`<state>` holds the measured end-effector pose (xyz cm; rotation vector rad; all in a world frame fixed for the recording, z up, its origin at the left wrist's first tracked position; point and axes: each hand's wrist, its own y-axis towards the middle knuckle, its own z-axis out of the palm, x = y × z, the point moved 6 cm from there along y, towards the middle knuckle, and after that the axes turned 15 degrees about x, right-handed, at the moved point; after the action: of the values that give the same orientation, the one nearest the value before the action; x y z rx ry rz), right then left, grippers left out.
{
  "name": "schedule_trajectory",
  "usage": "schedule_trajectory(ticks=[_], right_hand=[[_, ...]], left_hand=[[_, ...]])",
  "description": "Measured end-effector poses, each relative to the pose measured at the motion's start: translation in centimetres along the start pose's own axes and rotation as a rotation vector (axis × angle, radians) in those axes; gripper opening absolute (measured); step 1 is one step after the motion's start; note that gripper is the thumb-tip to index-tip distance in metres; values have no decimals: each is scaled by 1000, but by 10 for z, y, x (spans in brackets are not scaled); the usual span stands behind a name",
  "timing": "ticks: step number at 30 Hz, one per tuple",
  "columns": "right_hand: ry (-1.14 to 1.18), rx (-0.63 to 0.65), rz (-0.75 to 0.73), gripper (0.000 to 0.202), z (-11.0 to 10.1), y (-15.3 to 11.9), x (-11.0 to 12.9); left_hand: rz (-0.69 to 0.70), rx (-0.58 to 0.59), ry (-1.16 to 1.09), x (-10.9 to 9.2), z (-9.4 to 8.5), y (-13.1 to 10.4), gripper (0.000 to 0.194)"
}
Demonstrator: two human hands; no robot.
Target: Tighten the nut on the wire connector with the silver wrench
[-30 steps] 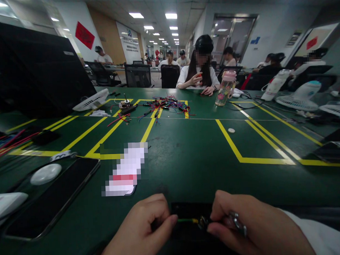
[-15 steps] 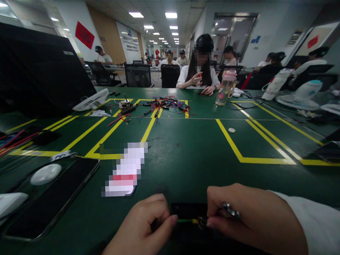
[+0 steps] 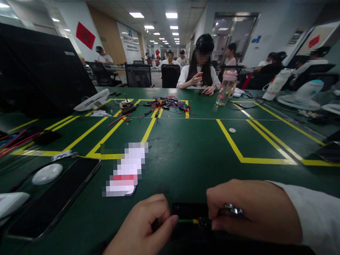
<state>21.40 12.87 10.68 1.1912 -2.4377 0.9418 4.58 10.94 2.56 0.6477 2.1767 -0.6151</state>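
At the table's near edge, my left hand [image 3: 147, 227] pinches a thin green wire [image 3: 187, 220] between thumb and forefinger. The wire runs right to a small yellow piece [image 3: 195, 221] and a dark part [image 3: 202, 222] beside my right fingertips. My right hand [image 3: 249, 210] is closed round a shiny silver metal tool [image 3: 231, 209]; only a bit of it shows between the fingers, so its kind is hidden. Beneath the wire is a black surface [image 3: 188, 207], too dark to make out.
On the green table [image 3: 182, 164] lie a lit phone [image 3: 129, 166], a dark phone [image 3: 58, 198] and a white mouse [image 3: 47, 173]. A pile of coloured wires [image 3: 169, 102] lies farther back. A bottle [image 3: 226, 87] stands near a seated person [image 3: 203, 67] opposite.
My right hand has turned slightly, and the silver tool in it sits at a flatter angle. My left hand and the green wire are almost unmoved.
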Motion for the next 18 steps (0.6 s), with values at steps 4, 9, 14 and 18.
schedule_trajectory(ticks=[4,9,14,18], right_hand=[[36,-40,-21,6,1,-1,-3],[88,-86,-22,6,1,-3,-7],[103,-147,37,7,0,-11,-11],[153,-255,107,12,5,-22,-12]], left_hand=[[-1,-7,3,0,1,0,30],[4,4,-18,-3,1,0,30],[4,-6,-5,-2,1,-2,29],[17,-2,-15,-2,1,-1,30]])
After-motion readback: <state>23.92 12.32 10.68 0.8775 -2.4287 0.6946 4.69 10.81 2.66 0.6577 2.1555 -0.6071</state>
